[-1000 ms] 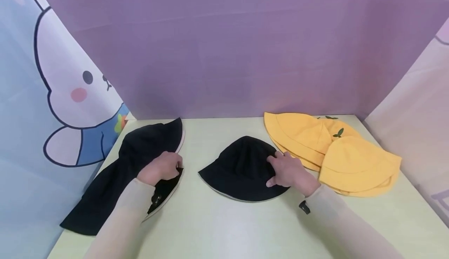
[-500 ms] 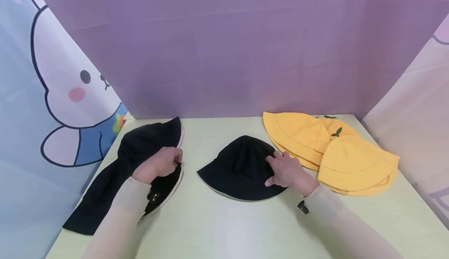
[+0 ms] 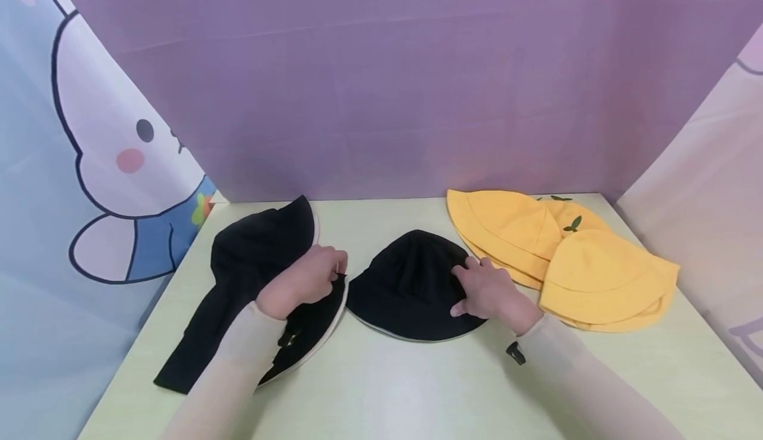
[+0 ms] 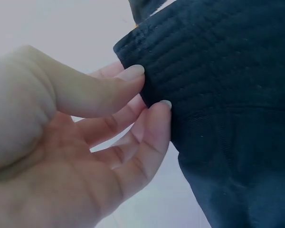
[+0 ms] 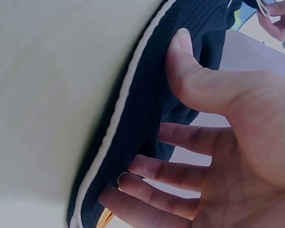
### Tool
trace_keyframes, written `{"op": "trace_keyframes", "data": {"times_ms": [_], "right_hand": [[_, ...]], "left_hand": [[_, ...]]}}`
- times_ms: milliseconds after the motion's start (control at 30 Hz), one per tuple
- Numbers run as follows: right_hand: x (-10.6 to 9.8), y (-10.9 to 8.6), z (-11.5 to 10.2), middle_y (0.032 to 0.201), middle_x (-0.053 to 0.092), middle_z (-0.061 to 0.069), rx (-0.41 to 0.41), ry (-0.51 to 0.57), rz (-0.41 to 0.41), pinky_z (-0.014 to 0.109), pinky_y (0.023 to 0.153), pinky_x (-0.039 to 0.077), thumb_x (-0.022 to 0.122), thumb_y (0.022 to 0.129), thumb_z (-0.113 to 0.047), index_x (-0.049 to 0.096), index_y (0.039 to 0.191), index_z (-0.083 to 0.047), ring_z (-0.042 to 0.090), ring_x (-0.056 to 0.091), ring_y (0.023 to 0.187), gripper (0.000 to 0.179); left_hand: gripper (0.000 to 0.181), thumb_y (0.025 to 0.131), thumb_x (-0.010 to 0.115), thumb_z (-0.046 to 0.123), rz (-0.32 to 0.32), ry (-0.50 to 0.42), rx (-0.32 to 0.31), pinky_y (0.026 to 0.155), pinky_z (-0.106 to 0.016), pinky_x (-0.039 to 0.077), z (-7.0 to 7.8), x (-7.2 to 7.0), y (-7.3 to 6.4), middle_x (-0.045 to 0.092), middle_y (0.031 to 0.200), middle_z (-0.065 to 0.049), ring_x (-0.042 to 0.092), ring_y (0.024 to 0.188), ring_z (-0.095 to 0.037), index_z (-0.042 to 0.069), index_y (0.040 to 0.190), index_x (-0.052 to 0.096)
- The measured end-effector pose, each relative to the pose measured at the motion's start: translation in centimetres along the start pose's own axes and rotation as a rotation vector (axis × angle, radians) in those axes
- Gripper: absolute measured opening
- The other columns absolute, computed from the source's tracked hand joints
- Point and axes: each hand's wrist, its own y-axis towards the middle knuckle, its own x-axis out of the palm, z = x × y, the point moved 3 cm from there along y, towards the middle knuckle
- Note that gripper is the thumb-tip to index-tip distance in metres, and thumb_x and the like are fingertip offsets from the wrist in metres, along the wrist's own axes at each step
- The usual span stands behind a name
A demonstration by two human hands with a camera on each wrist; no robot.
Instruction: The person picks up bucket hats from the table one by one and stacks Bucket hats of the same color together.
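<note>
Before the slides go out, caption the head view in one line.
Left hand pinches the edge of one black hat; right hand rests on another black hat, near yellow hats.

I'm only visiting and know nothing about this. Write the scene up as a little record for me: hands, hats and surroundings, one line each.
Left hand: pinches the left-side black hat at its edge
Right hand: rests on the middle black hat
Yellow hats: overlapping, on the right of the table
Decoration: green leaf design on a yellow hat
Count of black hats at left: cannot tell, they overlap
Backdrop: purple cloth; rabbit print at left
</note>
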Motion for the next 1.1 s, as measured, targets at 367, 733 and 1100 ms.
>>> {"op": "trace_keyframes", "data": {"times_ms": [367,733,1100], "right_hand": [[0.1,-0.3,0.0,0.126,0.056,0.018,-0.004,0.01,0.004,0.054,0.076,0.051,0.085,0.078,-0.048,0.058,0.136,-0.007,0.038,0.051,0.109,0.076],[0.0,-0.8,-0.5,0.115,0.06,0.016,-0.008,0.013,0.032,0.049,0.077,0.054,0.084,0.081,-0.042,0.064,0.127,-0.005,0.033,0.055,0.099,0.062],[-2.2,1.1,-4.7,0.089,0.065,-0.001,-0.16,0.361,0.169,0.04,0.078,0.053,0.076,0.092,-0.023,0.071,0.103,-0.007,0.017,0.061,0.083,0.02]], "left_hand": [[0.021,0.084,0.066,-0.011,-0.011,0.031,0.049,0.082,-0.04,0.049,4.2,4.1,3.5,0.061,0.087,-0.005,0.054,0.086,-0.028,0.009,0.091,0.063],[0.015,0.09,0.073,0.005,0.103,-0.056,0.034,0.087,-0.045,0.05,1.4,2.1,0.6,0.067,0.095,-0.01,0.062,0.094,-0.031,0.003,0.102,0.065],[0.023,0.092,0.074,0.012,0.11,-0.139,-0.31,0.083,-0.052,0.052,-8.5,-1.7,-9.6,0.066,0.098,-0.015,0.062,0.09,-0.03,-0.002,0.107,0.064]]}}
